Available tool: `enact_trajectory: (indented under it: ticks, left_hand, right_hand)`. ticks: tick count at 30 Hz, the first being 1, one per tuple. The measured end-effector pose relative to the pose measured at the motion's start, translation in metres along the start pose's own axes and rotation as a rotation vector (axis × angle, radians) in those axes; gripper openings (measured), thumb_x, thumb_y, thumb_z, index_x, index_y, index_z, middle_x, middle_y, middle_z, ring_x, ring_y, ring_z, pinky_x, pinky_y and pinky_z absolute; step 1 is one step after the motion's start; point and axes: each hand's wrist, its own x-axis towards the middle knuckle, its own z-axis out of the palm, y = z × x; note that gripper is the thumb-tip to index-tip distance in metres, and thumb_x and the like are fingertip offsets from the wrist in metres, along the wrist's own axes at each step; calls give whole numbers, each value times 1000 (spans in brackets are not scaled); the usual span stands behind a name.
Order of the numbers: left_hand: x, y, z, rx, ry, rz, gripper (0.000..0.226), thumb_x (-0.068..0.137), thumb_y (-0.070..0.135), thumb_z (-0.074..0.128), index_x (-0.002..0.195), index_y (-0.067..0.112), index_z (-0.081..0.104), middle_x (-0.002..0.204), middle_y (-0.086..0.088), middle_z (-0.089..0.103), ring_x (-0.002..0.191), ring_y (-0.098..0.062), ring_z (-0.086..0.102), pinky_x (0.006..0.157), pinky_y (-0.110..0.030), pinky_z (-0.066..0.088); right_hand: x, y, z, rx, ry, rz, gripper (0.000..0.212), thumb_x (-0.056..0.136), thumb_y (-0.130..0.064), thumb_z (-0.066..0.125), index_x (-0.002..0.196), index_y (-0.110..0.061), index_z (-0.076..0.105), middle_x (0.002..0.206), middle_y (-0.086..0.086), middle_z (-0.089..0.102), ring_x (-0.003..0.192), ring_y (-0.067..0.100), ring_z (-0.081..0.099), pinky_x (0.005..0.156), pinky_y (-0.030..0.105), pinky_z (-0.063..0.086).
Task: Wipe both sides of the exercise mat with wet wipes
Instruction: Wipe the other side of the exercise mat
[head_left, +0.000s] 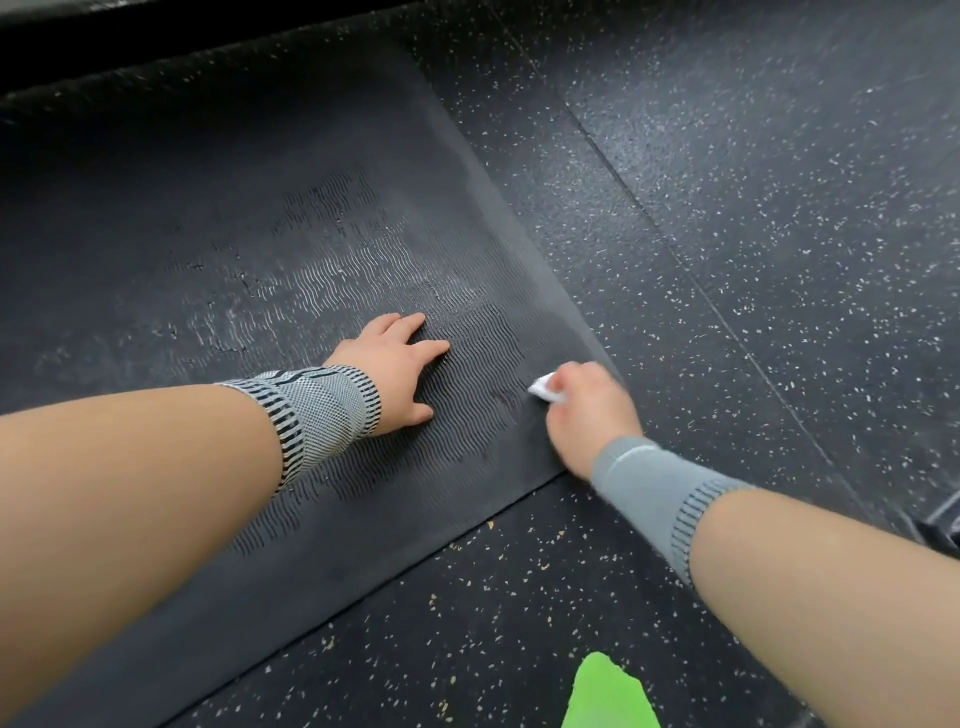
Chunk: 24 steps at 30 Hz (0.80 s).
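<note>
A dark grey exercise mat (260, 218) with a wavy ribbed texture lies flat on the floor, its near right corner in front of me. Wet streaks shine across its middle. My left hand (392, 371) presses flat on the mat with fingers spread. My right hand (587, 410) grips a bunched white wet wipe (544, 388) against the mat beside its right edge. The right hand is blurred. Both wrists wear grey knit bands.
Black rubber floor (753, 218) with white specks surrounds the mat on the right and near sides. A bright green object (610, 693) shows at the bottom edge. A dark wall base runs along the top left.
</note>
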Motion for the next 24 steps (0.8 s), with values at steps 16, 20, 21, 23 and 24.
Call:
enact_trajectory:
  ticks: [16, 20, 21, 23, 24]
  left_hand:
    - [1, -3, -2, 16, -29, 16, 86, 86, 54, 64, 154, 41, 13, 164, 3, -2, 151, -24, 0, 117, -50, 27]
    - [0, -3, -2, 21, -23, 9, 80, 89, 55, 59, 153, 42, 15, 164, 5, -1, 150, -23, 2, 117, -51, 27]
    - [0, -3, -1, 26, -7, 4, 76, 90, 56, 57, 153, 42, 16, 164, 4, 1, 150, -24, 3, 116, -52, 28]
    - [0, -3, 0, 20, 42, 1, 67, 93, 56, 52, 151, 43, 22, 163, 3, 8, 149, -24, 9, 114, -51, 30]
    - [0, -1, 0, 11, 69, -1, 62, 93, 55, 51, 150, 43, 27, 161, 3, 13, 147, -25, 12, 114, -51, 31]
  right_hand:
    - [47, -23, -18, -365, -29, -583, 16, 88, -10, 53, 104, -12, 55, 107, 8, 46, 72, 29, 50, 62, 37, 45]
    - [3, 24, -14, -346, -149, -803, 14, 74, -6, 66, 85, -13, 61, 89, 4, 54, 69, 25, 56, 51, 31, 47]
    - [-10, 36, -16, -348, -180, -836, 19, 67, -6, 72, 78, -15, 60, 83, 1, 55, 63, 21, 55, 47, 26, 43]
    - [-15, 50, -19, -346, -179, -885, 28, 56, -4, 79, 71, -16, 59, 77, -1, 55, 57, 17, 53, 43, 20, 36]
    - [-8, 48, -19, -346, -174, -890, 29, 54, -2, 80, 70, -15, 60, 77, 0, 55, 56, 17, 52, 42, 21, 36]
